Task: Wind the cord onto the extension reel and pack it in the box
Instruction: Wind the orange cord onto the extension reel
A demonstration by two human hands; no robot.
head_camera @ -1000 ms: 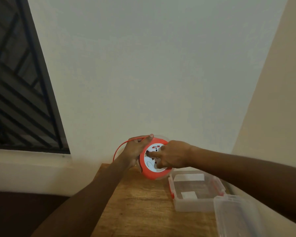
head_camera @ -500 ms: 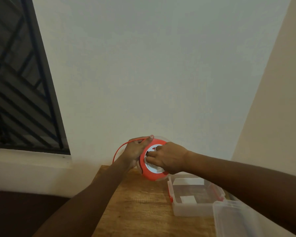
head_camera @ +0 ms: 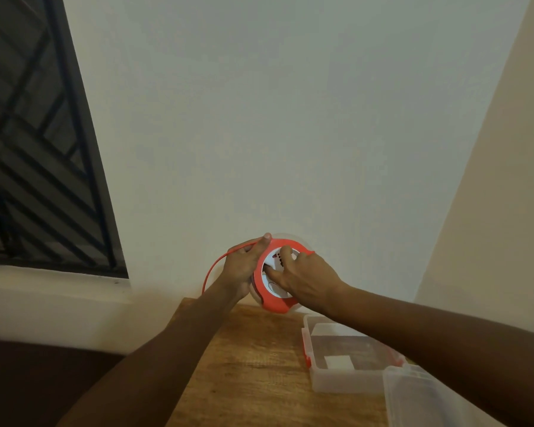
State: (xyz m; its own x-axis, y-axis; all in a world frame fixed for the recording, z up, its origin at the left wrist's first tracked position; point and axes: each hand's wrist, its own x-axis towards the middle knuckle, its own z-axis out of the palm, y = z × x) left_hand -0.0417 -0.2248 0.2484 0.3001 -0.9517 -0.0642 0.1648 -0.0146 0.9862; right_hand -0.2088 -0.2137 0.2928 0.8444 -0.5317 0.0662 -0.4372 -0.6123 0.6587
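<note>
An orange extension reel (head_camera: 273,300) with a white socket face is held upright above the far end of the wooden table (head_camera: 253,365). My left hand (head_camera: 242,268) grips its left rim, thumb on top. My right hand (head_camera: 305,277) curls its fingers onto the white centre of the reel. A loose loop of orange cord (head_camera: 211,269) arcs out from under my left thumb and drops down to the left. The clear plastic box (head_camera: 336,380) with orange latches lies open on the table at the right.
The clear lid (head_camera: 420,399) lies in front of the box at the table's right edge. A pale wall stands straight ahead, and a dark barred window (head_camera: 37,149) fills the left. The table's left edge drops off to a dark floor.
My right hand has turned on the reel's face, fingers shifting from the middle toward the top. The left hand has kept its hold on the rim, and the cord loop looks much the same.
</note>
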